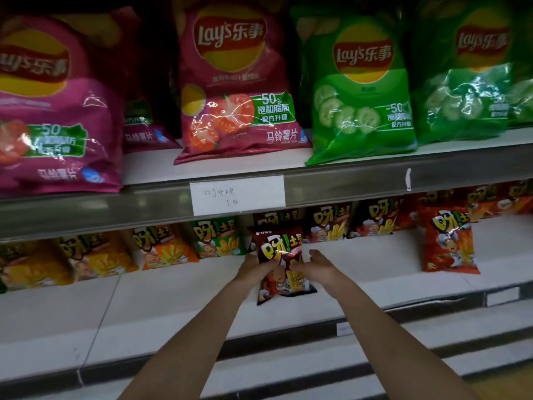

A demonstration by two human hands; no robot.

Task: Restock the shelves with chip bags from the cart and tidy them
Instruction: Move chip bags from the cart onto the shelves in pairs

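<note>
A dark brown chip bag [281, 255] stands upright on the lower shelf [178, 295], in front of a row of similar small bags. My left hand [256, 268] grips its left edge, fingers curled round the side. My right hand [313, 265] holds the right side, with the thumb on the bag's front and the fingers spread behind its edge. Both forearms reach in from below.
The upper shelf [360, 180] carries large pink tomato bags [236, 82] and green cucumber bags [357, 88]. Small yellow, orange and green bags [161, 246] line the lower shelf's back left. A red bag [447, 241] stands to the right. A paper label [238, 194] hangs on the shelf edge.
</note>
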